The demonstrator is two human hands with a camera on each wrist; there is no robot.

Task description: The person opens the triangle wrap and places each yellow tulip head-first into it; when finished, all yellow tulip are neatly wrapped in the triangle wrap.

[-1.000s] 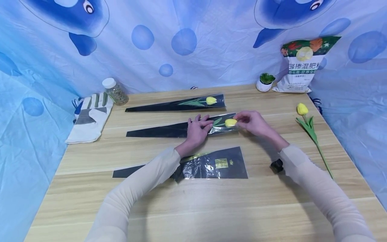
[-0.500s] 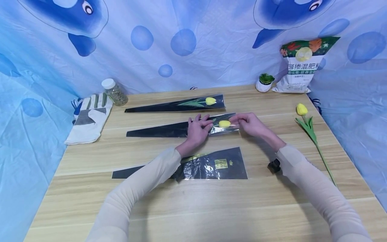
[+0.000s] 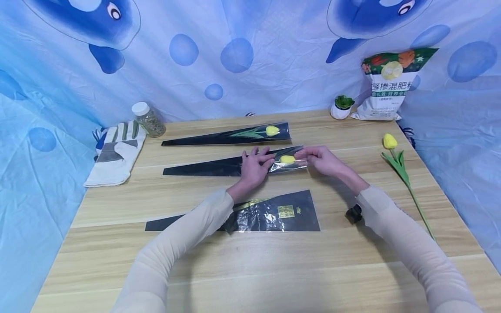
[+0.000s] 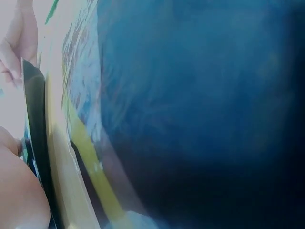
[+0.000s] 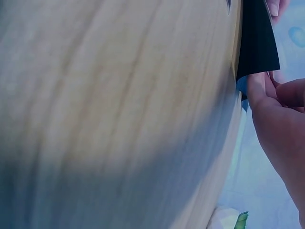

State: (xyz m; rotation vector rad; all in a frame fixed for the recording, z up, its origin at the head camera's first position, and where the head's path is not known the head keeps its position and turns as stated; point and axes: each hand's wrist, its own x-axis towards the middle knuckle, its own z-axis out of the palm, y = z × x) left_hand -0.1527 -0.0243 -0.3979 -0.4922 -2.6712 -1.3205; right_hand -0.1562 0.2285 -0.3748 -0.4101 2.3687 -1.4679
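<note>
A yellow tulip lies inside the middle clear-and-black flower sleeve, its bloom near the wide end. My left hand rests on that sleeve with fingers spread, covering part of the stem. At the wide end is my right hand, its fingers reaching into the sleeve's mouth, fingertips right by the bloom. In the right wrist view the dark sleeve edge stands lifted over the fingers of the right hand. The left wrist view mostly shows the front sleeve close up.
Behind lies another sleeve holding a tulip. A flat sleeve lies in front, partly under the left forearm. A loose tulip is at right. Gloves, a jar, a potted plant and a fertilizer bag stand along the back.
The tulip bloom has slid left, deeper into the middle sleeve, followed by my right fingers, which have gone from holding the bloom to reaching in behind it. My left hand has stayed in place.
</note>
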